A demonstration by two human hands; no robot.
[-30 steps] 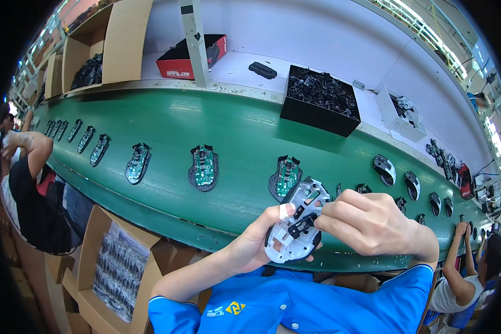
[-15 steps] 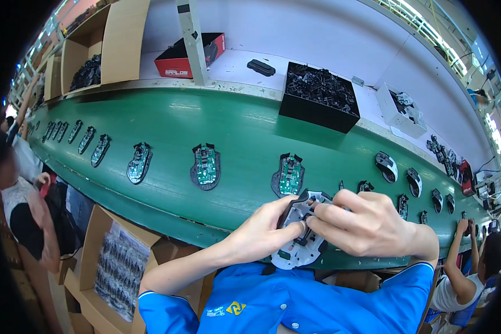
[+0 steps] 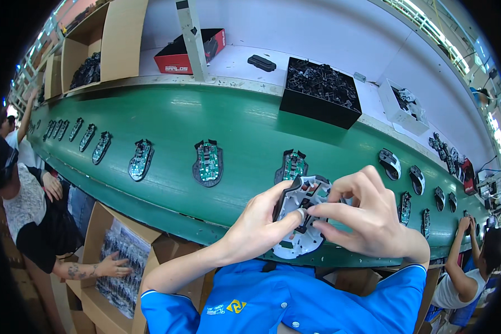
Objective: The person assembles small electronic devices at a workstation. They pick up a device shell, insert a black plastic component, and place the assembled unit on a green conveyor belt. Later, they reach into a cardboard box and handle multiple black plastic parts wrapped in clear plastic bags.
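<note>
View: head camera, looking down on a green work surface (image 3: 250, 119)
Left hand (image 3: 264, 214): wrapped around the left side of a pale shell, thumb laid over its inner face, gripping it
Right hand (image 3: 367, 214): fingers bent and partly spread, index fingertip and thumb at the shell's inner side; cannot tell whether they pinch anything
Pale shell (image 3: 298, 246): held tilted between both hands, above the near edge of the work surface, open inside facing up
Black insert (image 3: 305, 207): within the shell, partly hidden by the fingers
Circuit-board base (image 3: 292, 163): on the work surface, just beyond the shell, partly covered by it
Mice (image 3: 391, 164): black and white, spaced along the right
Black box (image 3: 320, 113): on the ledge, filled with dark parts
Cardboard box (image 3: 131, 224): lower left, a co-worker's hand (image 3: 115, 266) on its wrapped contents
</note>
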